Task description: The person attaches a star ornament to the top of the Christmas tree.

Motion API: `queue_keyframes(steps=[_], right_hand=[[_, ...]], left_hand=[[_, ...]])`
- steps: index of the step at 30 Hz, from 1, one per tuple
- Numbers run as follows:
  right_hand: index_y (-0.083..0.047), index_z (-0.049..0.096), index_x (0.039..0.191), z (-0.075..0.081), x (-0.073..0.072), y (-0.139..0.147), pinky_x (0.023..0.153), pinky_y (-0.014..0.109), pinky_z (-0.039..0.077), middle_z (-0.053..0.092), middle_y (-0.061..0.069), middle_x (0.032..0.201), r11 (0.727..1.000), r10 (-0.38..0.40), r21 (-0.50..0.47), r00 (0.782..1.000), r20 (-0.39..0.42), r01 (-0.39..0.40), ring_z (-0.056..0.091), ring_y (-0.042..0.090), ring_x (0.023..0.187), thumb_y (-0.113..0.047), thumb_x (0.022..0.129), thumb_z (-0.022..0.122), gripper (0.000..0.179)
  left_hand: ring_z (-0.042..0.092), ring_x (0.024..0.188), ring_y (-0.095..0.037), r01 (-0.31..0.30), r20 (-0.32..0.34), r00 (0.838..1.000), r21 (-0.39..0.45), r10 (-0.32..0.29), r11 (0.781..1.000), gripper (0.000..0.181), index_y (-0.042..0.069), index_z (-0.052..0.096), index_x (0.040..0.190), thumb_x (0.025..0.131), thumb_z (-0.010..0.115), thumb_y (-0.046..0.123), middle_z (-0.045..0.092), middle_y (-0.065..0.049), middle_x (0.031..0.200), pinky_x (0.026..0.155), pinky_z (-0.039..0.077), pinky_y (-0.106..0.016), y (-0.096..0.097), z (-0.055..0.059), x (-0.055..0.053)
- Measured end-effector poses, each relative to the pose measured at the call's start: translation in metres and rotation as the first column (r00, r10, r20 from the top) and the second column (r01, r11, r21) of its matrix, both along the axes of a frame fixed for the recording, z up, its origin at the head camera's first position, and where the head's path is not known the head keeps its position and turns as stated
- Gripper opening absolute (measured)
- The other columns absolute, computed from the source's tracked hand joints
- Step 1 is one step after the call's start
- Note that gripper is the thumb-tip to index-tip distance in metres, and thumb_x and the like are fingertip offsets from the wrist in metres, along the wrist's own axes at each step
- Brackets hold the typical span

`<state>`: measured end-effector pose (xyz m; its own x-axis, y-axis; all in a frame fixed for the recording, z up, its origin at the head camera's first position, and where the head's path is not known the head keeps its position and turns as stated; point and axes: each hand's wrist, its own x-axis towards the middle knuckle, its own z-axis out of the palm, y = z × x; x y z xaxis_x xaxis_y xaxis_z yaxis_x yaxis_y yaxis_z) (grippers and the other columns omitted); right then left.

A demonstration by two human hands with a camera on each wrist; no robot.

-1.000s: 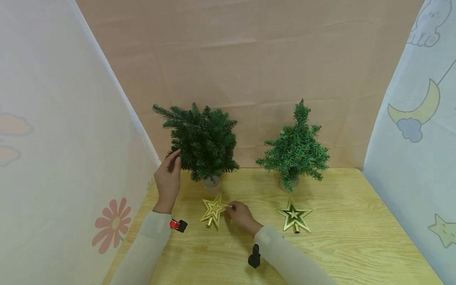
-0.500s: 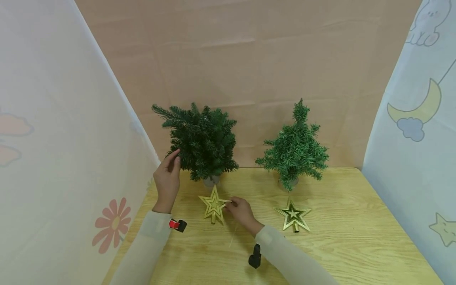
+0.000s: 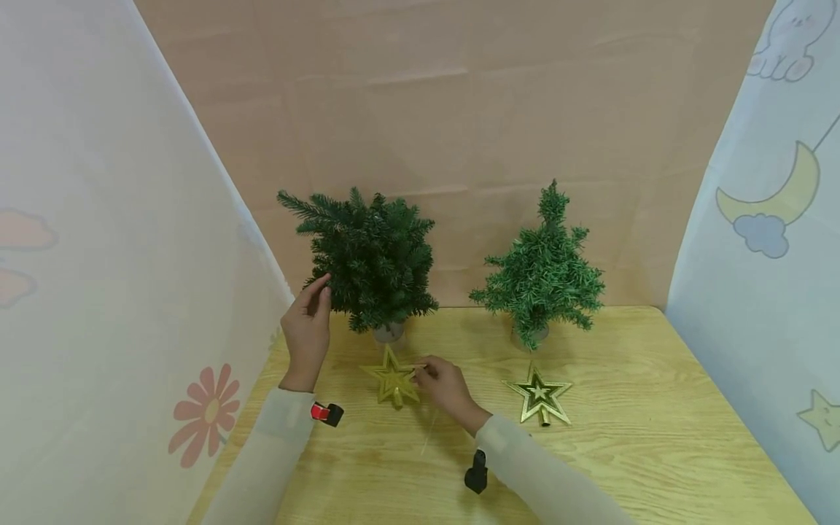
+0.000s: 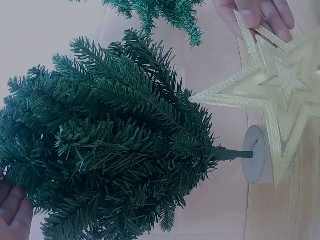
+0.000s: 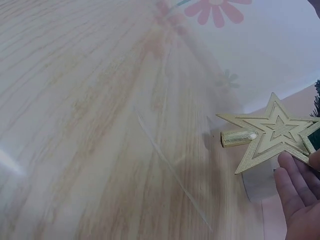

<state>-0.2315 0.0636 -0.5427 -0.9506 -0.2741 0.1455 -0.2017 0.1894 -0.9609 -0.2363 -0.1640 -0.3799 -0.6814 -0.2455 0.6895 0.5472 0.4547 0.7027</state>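
Note:
My right hand [image 3: 449, 390] pinches a gold star tree topper [image 3: 394, 378] by one point, thumb against fingers. The star is held up in front of the dark green artificial Christmas tree [image 3: 374, 266]; its short hollow tube [image 5: 239, 138] shows in the right wrist view. My left hand [image 3: 306, 332] is at the tree's left side, fingers slightly bent, fingertips at the outer needles. Only part of that hand's fingers [image 4: 16, 210] appears in the left wrist view. A round pale base [image 4: 253, 155] carries the tree's thin stem.
A lighter green tree [image 3: 545, 284] stands to the right at the table's back. In front of it lies a second gold star topper [image 3: 538, 394]. The wooden table [image 3: 623, 452] meets printed cloth walls left and right and a tan cloth behind.
My right hand has lifted the star slightly and moved it toward the tree, turning its face and tube as it goes. The left hand stays by the tree's left side.

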Motion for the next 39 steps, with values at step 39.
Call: queue_keyframes(steps=[39], right_hand=[[-0.003, 0.062, 0.120, 0.108, 0.020, 0.053, 0.086, 0.034, 0.055, 0.069, 0.016, 0.101, 0.993, 0.116, -0.001, 0.989, -0.093, -0.117, 0.069, 0.026, 0.095, -0.013, 0.101, 0.056, 0.022]], left_hand=[[0.065, 0.098, -0.010, 0.036, 0.082, 0.996, 0.038, -0.039, 0.999, 0.026, 0.020, 0.071, 0.118, 0.098, 0.059, 0.032, 0.069, 0.000, 0.113, 0.077, 0.050, -0.018, -0.017, -0.022, -0.022]])
